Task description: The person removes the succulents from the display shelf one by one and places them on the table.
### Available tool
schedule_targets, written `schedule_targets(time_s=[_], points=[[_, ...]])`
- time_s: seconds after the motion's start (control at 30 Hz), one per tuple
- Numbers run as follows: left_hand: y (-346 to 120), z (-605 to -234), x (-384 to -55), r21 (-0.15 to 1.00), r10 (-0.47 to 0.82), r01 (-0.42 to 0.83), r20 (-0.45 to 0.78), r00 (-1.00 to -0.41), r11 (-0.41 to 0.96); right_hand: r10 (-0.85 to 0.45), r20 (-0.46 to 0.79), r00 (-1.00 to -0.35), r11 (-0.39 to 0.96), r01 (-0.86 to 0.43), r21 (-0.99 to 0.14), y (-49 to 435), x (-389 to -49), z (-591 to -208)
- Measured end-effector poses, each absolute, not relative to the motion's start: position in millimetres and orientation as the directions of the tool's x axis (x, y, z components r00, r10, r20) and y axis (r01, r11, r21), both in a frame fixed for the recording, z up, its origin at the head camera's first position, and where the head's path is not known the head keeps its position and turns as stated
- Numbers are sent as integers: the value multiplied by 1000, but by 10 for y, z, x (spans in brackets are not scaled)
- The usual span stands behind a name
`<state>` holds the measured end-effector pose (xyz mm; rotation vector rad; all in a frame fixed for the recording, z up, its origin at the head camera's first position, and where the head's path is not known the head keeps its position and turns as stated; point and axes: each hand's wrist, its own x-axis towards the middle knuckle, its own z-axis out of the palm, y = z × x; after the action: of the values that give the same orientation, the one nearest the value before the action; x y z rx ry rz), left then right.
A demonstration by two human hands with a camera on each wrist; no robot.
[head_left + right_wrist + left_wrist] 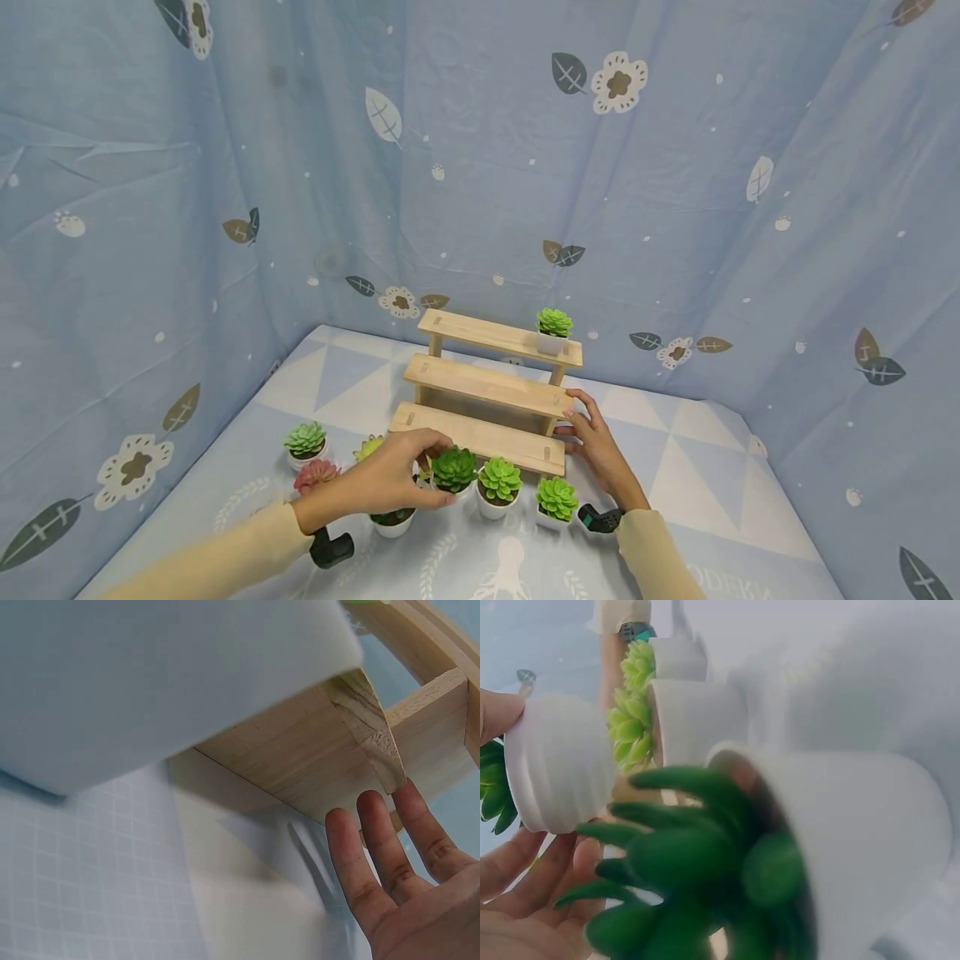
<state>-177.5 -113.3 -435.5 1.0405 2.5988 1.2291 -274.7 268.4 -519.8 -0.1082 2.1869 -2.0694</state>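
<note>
In the head view, my left hand (390, 477) pinches a potted dark green succulent (454, 470) just in front of the lowest tier of a wooden three-tier stand (487, 387). The left wrist view shows thumb and fingers on its white ribbed pot (561, 765). Below that hand stands another dark green plant (682, 862) in a white pot. My right hand (600, 446) is at the stand's right end, its fingers touching the plank ends. From the right wrist, the fingers (382, 855) look extended against a plank edge. A bright green succulent (553, 327) sits on the top tier's right end.
Two bright green potted succulents, one round (498, 483) and one in a square pot (557, 502), stand before the stand. Left of them are a pale green one (305, 440), a red one (317, 475) and a yellowish one (367, 447). A blue patterned curtain (480, 167) hangs behind.
</note>
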Motion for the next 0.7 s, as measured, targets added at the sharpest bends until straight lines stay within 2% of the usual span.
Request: schedule_targets(time_s=[0.2,0.47,0.7], points=[[-1104,-4414,-1734,716,613,512,149,-776,474,-137,-38,-990,53,31,-998,2676,-2741,-5201],[-1082,-4451,-1709,693,640,534,135,-756,484,-137,-43,-990,57,36,-998,2679,-2744,-5214],[-1040,-4463,-1704,561,668,613,137,-732,556,-138,-37,-990,58,30,-998,2675,-2743,-5206]])
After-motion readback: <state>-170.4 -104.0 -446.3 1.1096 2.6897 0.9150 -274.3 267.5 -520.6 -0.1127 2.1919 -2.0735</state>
